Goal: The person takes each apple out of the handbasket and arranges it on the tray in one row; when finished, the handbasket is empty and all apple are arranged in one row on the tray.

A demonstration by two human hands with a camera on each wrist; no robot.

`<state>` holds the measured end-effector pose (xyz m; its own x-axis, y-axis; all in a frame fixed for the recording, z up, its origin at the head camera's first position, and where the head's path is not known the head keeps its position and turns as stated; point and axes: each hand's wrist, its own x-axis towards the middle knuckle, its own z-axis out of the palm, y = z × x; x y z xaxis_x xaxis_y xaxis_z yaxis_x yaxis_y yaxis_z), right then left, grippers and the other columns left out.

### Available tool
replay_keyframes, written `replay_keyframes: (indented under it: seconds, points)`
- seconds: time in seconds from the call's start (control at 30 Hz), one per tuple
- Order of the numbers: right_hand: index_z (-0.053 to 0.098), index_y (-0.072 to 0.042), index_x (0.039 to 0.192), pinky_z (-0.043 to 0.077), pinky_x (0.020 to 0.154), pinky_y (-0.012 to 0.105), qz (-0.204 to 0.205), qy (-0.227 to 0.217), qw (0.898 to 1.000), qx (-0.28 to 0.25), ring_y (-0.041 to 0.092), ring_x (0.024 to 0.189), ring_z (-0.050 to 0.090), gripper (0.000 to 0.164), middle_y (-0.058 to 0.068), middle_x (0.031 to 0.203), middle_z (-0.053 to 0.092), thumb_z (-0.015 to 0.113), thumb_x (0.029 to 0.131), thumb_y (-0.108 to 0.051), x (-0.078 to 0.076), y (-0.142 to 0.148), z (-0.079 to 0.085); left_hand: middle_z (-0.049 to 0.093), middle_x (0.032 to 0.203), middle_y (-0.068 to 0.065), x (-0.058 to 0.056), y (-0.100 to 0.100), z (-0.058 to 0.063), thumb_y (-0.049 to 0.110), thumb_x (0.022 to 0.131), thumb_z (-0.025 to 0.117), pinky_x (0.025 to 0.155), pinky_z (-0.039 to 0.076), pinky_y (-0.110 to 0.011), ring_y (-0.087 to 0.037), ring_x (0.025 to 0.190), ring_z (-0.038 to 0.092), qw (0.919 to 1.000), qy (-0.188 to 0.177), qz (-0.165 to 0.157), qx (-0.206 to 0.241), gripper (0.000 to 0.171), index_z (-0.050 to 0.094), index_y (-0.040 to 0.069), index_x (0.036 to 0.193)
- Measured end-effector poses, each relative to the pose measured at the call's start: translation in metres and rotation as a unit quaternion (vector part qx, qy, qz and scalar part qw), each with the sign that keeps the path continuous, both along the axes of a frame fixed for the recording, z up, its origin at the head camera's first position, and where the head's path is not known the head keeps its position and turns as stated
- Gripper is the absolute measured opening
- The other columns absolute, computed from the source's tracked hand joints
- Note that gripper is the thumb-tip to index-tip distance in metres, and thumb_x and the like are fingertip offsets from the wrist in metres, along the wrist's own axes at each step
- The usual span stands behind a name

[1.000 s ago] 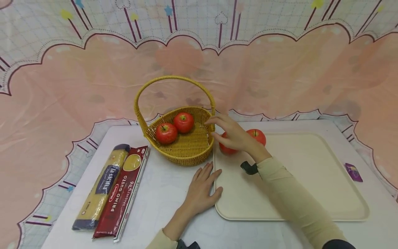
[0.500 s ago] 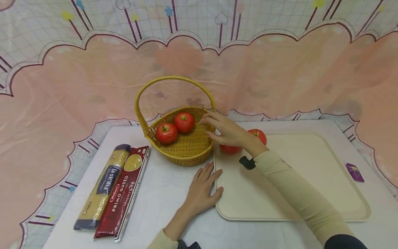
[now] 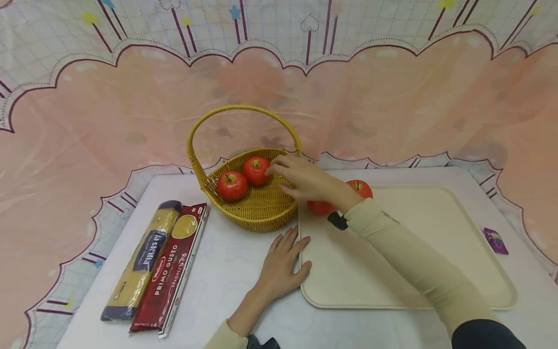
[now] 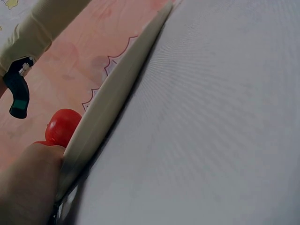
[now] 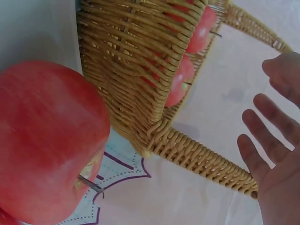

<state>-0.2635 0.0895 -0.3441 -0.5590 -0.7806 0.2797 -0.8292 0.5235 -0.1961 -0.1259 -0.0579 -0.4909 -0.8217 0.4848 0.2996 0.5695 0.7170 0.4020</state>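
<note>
Two long packs lie side by side at the left: on the yellow pack (image 3: pixel 141 261) we read "la sicilia", on the red pack (image 3: pixel 169 271) "Melissa", "Primo Gusto" and "Spaghetti". The print on the purple packet (image 3: pixel 495 241), at the right beside the cream tray (image 3: pixel 436 208), is too small for us. The table (image 3: pixel 218 281) is white; behind it we see a peach cloth (image 3: pixel 392 106) with scalloped purple lines and stars. Two red apples (image 3: pixel 232 186) sit in the left and far part of the wicker basket (image 3: pixel 261 225), and two other apples (image 3: pixel 320 208) on the tray's far left part. Over the basket's right side is the right hand (image 3: pixel 305 180), its fingers loosely bent, apart and without load. It hides one handle end and part of one tray apple. The left hand (image 3: pixel 281 269) lies flat, fingers wide, at the tray's left edge; its own wrist view cuts it off.
</note>
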Motion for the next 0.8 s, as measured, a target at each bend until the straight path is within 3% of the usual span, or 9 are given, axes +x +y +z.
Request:
replay_keyframes:
  seconds: [0.37,0.8]
  points:
    - [0.053,-0.011,0.126,0.044,0.102,0.035,0.0,0.01,1.0,0.018,0.022,0.115,0.051,0.037,0.007,0.125,0.051,0.06,0.089,-0.016,-0.013,-0.012,0.0,0.034,0.152,-0.012,-0.001,0.0,0.0,0.038,0.089,0.053,0.117,0.021,-0.045,-0.024,0.144,0.027,0.9997,-0.024,0.001,-0.009,0.053,0.049,0.018,0.138]
    - [0.05,-0.012,0.132,0.038,0.109,0.039,-0.03,-0.023,0.998,0.042,0.025,0.126,0.045,0.044,0.009,0.133,0.048,0.059,0.091,-0.023,-0.023,-0.028,0.005,0.036,0.151,-0.012,-0.001,-0.002,-0.001,0.038,0.088,0.054,0.117,0.023,-0.046,-0.024,0.143,0.029,0.9999,-0.009,0.001,-0.01,0.052,0.049,0.019,0.137]
